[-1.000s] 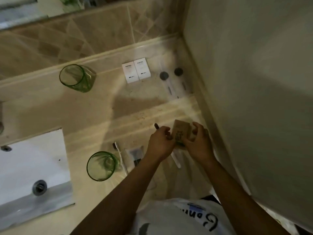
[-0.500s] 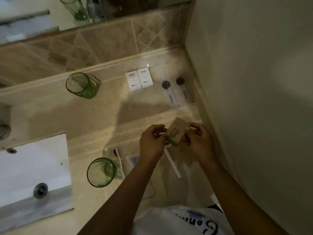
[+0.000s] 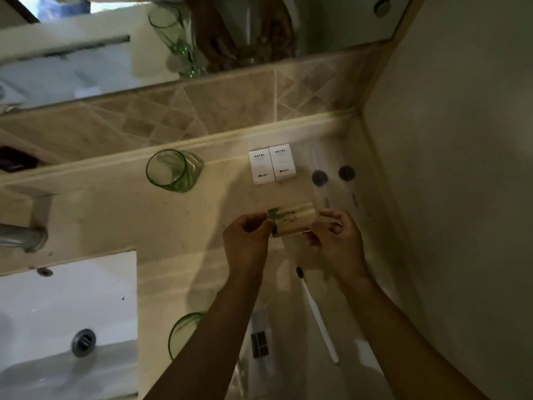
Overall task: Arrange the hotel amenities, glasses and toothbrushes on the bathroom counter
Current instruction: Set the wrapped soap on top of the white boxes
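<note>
Both hands are on the same little tan cardboard box here, held up above the counter in the right-hand corner area. The left hand has its fingers curled in and pinching the box's left end, where there's a green leafy print, while the right hand pinches the right end with thumb and fingertips, the other fingers loosely bent. So neither hand is spread wide, both are closed down on the box. Compared with half a second ago, the box has turned: it was tilted up like a diamond between the hands, and now it lies flatter with its long axis running left to right, green end toward the left. It's also further up the counter, nearer the two white hotel boxes sitting side by side against the back ledge. To the right of those are two dark round caps on something clear, too blurry to say more. A green glass stands by the ledge, a second green glass is partly hidden behind the left forearm, and a white toothbrush lies on the counter, its dark head pointing away from the person.
</note>
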Available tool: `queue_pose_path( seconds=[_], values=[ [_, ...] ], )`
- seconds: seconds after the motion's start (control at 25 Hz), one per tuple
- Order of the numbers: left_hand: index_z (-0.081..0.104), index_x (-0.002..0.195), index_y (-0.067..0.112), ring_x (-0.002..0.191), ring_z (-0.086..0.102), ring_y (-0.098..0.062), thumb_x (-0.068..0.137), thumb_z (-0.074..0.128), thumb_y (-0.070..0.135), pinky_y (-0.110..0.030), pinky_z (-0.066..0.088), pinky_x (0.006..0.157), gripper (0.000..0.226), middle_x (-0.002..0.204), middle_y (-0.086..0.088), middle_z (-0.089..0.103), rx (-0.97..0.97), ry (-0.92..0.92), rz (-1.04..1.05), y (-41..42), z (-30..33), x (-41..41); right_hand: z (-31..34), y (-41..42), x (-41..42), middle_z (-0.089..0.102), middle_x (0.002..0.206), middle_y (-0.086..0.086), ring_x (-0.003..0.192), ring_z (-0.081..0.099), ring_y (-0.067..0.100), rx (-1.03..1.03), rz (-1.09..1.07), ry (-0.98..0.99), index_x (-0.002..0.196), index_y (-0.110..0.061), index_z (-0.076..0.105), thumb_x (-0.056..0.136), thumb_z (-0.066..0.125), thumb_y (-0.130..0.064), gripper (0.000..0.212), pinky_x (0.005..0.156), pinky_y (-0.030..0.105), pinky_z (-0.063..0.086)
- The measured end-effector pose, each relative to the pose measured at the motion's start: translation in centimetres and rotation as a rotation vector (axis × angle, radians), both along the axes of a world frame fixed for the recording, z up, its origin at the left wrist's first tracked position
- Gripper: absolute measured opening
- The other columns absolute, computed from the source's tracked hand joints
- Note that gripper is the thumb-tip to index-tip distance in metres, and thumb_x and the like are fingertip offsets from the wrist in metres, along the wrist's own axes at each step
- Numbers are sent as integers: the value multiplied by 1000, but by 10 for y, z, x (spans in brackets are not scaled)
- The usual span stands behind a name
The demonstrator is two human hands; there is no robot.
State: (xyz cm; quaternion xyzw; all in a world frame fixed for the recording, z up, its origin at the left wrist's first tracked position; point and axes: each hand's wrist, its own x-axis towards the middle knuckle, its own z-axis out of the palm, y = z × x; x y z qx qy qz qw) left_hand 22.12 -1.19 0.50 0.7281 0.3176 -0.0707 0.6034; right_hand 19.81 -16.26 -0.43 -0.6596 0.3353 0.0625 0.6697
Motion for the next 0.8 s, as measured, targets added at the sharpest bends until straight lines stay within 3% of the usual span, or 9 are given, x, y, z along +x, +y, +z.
queue_pose_path(
  seconds=[0.24,0.44,0.6,0.72,0.8],
  values=[
    [72,108,23,89,70,-3,82,68,-1,-30,61,82,36,101,12,73,-8,-71,-22,4,-2,53,-9,14,65,73,100,0,78,72,10,-132,79,-49,115,-22,62,90,69,-25,27,67,23,59],
    [72,96,33,86,68,0,82,68,2,-29,59,81,34,93,18,71,8,-110,11,11,-11,95,-22,18,110,66,107,-4,95,65,11,-292,147,-115,105,-31,66,90,68,-23,17,81,30,59],
    [75,100,18,88,69,-2,80,66,0,-30,58,87,28,94,10,74,88,-152,16,15,-22,118,-37,21,126,65,110,3,98,65,20,-296,174,-159,107,-33,68,89,67,-28,18,88,43,59],
    [75,103,17,91,70,-10,81,64,-1,-34,59,88,30,99,3,75,108,-125,6,15,-30,127,-39,24,134,65,107,2,94,65,18,-366,211,-164,115,-32,66,90,63,-31,25,84,41,59],
    [74,102,20,89,70,-10,82,66,1,-33,60,85,28,96,6,74,92,-95,7,15,-33,131,-38,23,140,66,105,-3,92,65,11,-339,216,-111,117,-34,65,92,61,-29,25,79,31,58]
  ],
)
